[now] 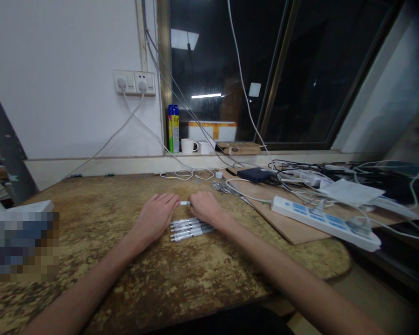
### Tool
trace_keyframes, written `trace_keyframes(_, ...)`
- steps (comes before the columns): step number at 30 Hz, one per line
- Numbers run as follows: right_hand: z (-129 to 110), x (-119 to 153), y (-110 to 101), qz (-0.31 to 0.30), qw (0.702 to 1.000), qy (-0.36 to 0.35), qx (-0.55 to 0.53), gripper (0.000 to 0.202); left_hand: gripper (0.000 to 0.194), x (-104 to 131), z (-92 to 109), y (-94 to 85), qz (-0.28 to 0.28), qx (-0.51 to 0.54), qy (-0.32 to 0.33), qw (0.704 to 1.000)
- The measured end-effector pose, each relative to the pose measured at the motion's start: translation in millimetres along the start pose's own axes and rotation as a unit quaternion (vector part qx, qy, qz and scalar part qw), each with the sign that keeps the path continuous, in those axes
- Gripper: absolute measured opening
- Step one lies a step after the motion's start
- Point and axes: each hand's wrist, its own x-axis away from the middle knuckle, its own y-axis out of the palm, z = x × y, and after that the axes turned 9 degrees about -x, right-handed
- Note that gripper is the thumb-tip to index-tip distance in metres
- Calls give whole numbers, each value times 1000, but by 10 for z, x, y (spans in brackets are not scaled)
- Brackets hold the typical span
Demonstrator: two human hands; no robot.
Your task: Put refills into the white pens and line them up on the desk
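Note:
Between my two hands a white pen (185, 203) lies crosswise, only its middle showing. My left hand (157, 211) closes on the pen's left end, fingers bent and pressed together. On the other end, my right hand (204, 204) is closed in the same way. Just nearer to me, several clear-and-white pens (186, 231) lie side by side in a row on the worn wooden table (181, 279). My right wrist passes over their right ends and hides part of them.
A white power strip (324, 223) and tangled cables cover the right side, beside a brown board (282, 218). Crumpled clear plastic (225, 187) lies behind my right hand. On the sill stand a spray can (173, 130) and a white mug (188, 146). A white box (31, 207) is at left.

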Motion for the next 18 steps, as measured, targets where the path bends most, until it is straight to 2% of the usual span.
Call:
trace_keyframes(4, -26, -32, -6, -18, 999, -20, 21, 28, 27, 36, 1, 49, -44, 25, -59, 997)
trace_keyframes(8, 1, -55, -21, -10, 999, -26, 33, 31, 32, 38, 5, 74, -97, 43, -101, 989)
trace_keyframes(10, 31, -47, -36, 0, 999, -28, 33, 31, 34, 29, 6, 79, -87, 69, -99, 989)
trace_keyframes(13, 94, -8, -33, 29, 999, -21, 12, 27, 33, 19, -4, 116, -42, 121, -84, 988)
trace_keyframes(16, 172, 31, 43, 82, 994, -37, -54, 23, 36, 23, -35, 191, -18, 173, -97, 980)
trace_keyframes(18, 229, 41, 129, 96, 986, -64, -123, 19, 38, 34, -68, 238, -13, 202, -105, 974)
